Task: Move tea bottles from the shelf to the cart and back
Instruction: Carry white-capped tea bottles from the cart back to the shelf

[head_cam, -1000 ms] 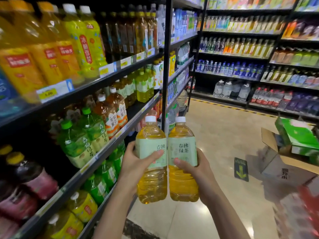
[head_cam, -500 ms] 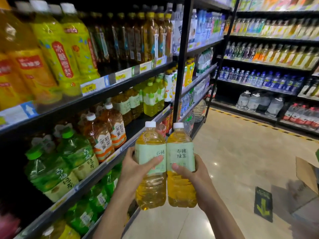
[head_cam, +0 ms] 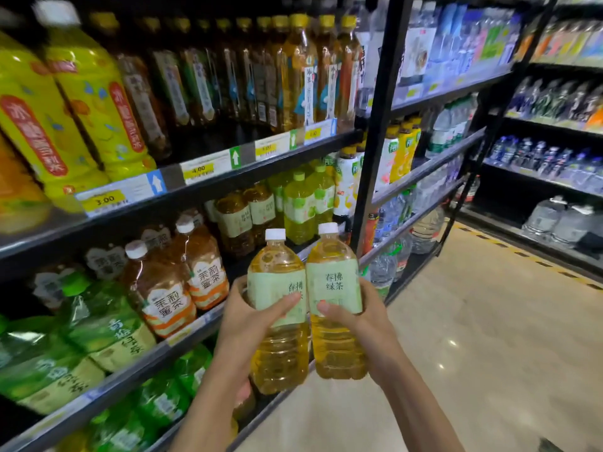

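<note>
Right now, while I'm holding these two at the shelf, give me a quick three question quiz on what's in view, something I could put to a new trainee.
1. True or false: the left hand grips the left bottle and the right hand grips the right bottle.
2. Multiple choice: the caps on both held bottles are A) white, B) green, C) yellow.
3. Fill in: the yellow price tag below the bright yellow bottles reads ___.
Key: 1 true; 2 A; 3 3.00.
</note>
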